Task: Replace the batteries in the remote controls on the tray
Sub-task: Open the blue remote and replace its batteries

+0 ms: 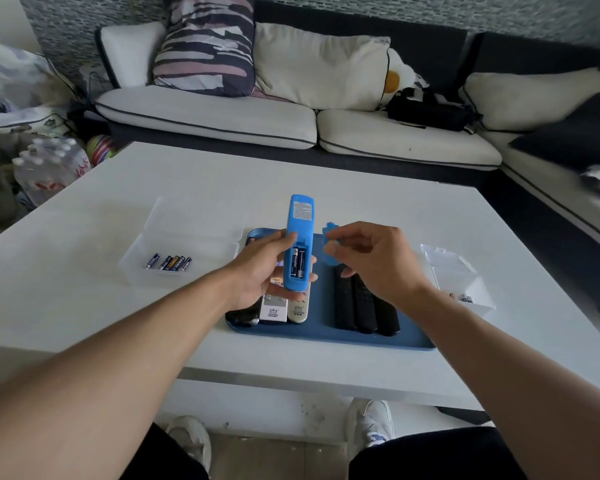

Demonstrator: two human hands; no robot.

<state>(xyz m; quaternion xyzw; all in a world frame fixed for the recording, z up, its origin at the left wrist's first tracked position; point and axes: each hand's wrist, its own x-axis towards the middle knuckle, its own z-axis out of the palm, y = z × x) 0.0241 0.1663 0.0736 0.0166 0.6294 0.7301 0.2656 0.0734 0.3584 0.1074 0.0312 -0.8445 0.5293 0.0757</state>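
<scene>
My left hand (269,268) grips a blue remote (300,223) back side up above the blue tray (326,336). Its battery bay is uncovered and two batteries (298,262) sit inside. My right hand (371,258) pinches the blue battery cover (330,239) just right of the remote, apart from it. On the tray lie two white remotes (284,308) and a dark one under my left hand, and several black remotes (364,306) under my right hand.
A clear box (142,251) on the left of the white table holds several loose batteries (170,262). A smaller clear box (461,282) at the right holds a few small items. A sofa with cushions stands behind; a pack of water bottles (49,166) sits on the floor at left.
</scene>
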